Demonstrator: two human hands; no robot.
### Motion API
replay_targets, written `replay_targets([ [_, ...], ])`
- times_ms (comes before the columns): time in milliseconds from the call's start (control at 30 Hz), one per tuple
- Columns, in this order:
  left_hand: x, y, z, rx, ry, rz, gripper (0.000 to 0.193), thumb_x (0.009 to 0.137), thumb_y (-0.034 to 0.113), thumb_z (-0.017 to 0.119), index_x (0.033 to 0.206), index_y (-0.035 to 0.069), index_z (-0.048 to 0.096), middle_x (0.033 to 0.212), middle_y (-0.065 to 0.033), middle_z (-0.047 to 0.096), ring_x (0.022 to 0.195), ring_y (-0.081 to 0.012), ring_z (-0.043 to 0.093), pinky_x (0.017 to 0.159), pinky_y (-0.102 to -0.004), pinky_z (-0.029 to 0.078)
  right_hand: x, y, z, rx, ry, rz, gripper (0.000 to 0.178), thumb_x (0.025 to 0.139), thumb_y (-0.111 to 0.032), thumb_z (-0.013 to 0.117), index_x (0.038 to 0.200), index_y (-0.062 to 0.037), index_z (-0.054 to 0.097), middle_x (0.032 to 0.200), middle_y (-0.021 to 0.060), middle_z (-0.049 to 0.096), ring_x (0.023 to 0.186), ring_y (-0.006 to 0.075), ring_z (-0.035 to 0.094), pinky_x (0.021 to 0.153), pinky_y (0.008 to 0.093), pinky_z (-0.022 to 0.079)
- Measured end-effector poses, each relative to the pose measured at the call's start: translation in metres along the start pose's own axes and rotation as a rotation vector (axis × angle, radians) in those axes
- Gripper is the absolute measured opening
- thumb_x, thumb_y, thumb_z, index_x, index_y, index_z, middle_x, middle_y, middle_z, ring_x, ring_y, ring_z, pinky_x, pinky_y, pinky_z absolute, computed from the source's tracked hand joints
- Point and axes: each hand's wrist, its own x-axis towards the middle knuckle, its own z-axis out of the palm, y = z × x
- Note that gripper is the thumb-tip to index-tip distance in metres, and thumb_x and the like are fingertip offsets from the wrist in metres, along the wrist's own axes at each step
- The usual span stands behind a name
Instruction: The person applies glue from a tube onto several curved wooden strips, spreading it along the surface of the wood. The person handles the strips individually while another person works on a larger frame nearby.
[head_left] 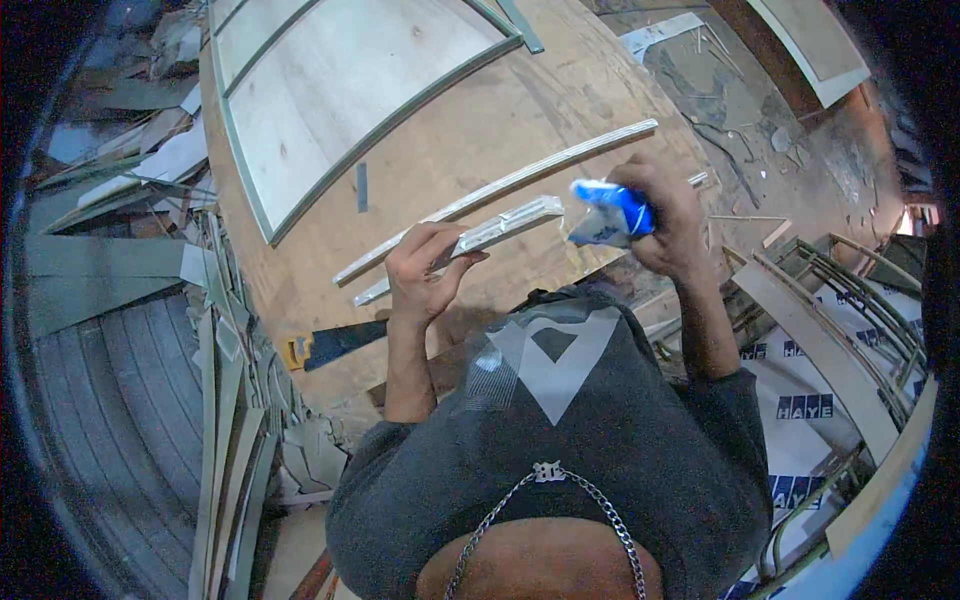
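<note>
My left hand [425, 268] is closed around a pale, shiny strip of trim [510, 222], thumb on the near side and fingers on the far side. The strip slants up to the right over the wooden work surface [520, 130]. My right hand [665, 215] grips a blue and white plastic packet [612, 213], partly covered by the fingers. The packet is just past the strip's right end, and they look apart. A second long pale strip [545, 165] lies on the wood beyond both hands. The end of another light piece [698, 180] shows to the right of my right hand.
A large framed panel [345, 95] lies at the far left of the surface, with a short grey strip [362, 187] beside it. A handsaw [345, 345] with a yellow handle rests near my left forearm. Stacked offcuts [225, 420] stand left; long bent strips [850, 290] lie right.
</note>
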Motion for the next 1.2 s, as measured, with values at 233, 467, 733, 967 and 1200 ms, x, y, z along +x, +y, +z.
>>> replay_targets([
  [233,-0.004,-0.001,-0.005,0.026,0.040,-0.049,0.026,0.062,0.005,0.077,0.087,0.005,0.070,0.084,-0.0087,0.067,0.074,-0.0214,0.065,0.065,-0.0317,0.052,-0.012,0.024,0.002,-0.121,-0.187,-0.016,0.038,0.058,-0.008,0.063,0.096,-0.0070,0.058,0.084,0.0130,0.056,0.076,0.0355,0.058,0.063,0.0401,0.046],
  [467,-0.007,-0.002,-0.005,0.026,0.038,-0.012,0.028,0.060,0.005,0.077,0.087,0.005,0.070,0.085,-0.0087,0.067,0.075,-0.0214,0.065,0.065,-0.0317,0.052,0.003,0.003,0.003,0.054,-0.208,-0.148,0.035,0.056,-0.009,0.061,0.091,-0.0056,0.058,0.080,0.0120,0.054,0.070,0.0342,0.057,0.059,0.0400,0.043],
  [733,-0.011,-0.001,-0.009,0.049,0.082,-0.009,0.028,0.060,0.004,0.077,0.086,0.005,0.070,0.086,-0.0081,0.067,0.076,-0.0211,0.065,0.065,-0.0313,0.052,-0.003,0.009,-0.002,0.089,-0.163,0.013,0.030,0.062,-0.008,0.064,0.090,-0.0034,0.057,0.081,0.0122,0.055,0.071,0.0314,0.058,0.061,0.0353,0.044],
  [967,-0.010,0.003,-0.007,0.006,0.088,-0.025,0.028,0.060,0.003,0.077,0.087,0.006,0.070,0.085,-0.0073,0.067,0.076,-0.0208,0.065,0.065,-0.0311,0.053,-0.006,0.033,0.011,0.690,-0.176,0.282,0.033,0.061,-0.004,0.064,0.093,-0.0036,0.057,0.088,0.0052,0.056,0.086,0.0149,0.054,0.078,0.0277,0.043],
  [1200,-0.010,0.009,-0.012,0.042,0.076,-0.072,0.033,0.059,0.004,0.082,0.090,0.004,0.070,0.089,-0.0095,0.065,0.077,-0.0189,0.064,0.064,-0.0300,0.052,-0.017,0.039,0.019,0.914,-0.093,0.422,0.049,0.056,-0.003,0.065,0.104,-0.0036,0.053,0.095,0.0048,0.054,0.090,0.0150,0.053,0.082,0.0268,0.042],
])
